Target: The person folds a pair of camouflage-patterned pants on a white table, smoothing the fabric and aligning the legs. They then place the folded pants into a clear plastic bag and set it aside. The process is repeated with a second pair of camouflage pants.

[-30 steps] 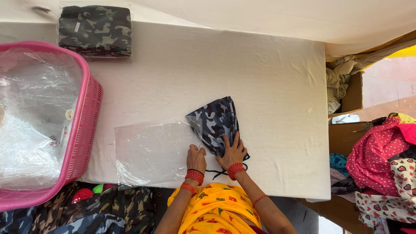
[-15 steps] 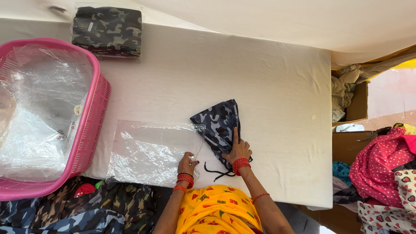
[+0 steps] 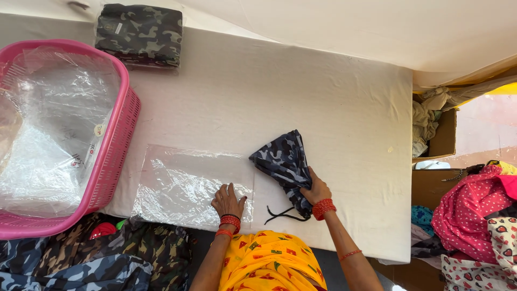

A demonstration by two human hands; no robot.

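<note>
Right hand (image 3: pixel 315 189): fingers closed on the near edge of the folded camo cloth (image 3: pixel 284 161), pinching it against the table; red bangles at the wrist.
Camo cloth: blue-grey, folded to a rough wedge, lying on the white table (image 3: pixel 334 108) just right of the bag; its black drawstring (image 3: pixel 283 215) trails loose toward the table's near edge.
Left hand (image 3: pixel 228 200): open and flat, fingers spread, pressing down on the near right corner of the clear bag (image 3: pixel 183 186); it grips nothing.
Clear bag: flat on the table, well wrinkled, its right edge touching or just under the cloth; which, I cannot tell.
Basket (image 3: pixel 121 134): pink, at the table's left end, filled with more clear plastic bags.
Packed stack (image 3: pixel 141 35): green camo cloth in plastic wrap, at the far left corner of the table.
Below the table: camo cloth heaped at left.
Right side: a cardboard box (image 3: pixel 444 137) with cloth in it, and pink dotted cloth (image 3: pixel 463 215) nearby.
</note>
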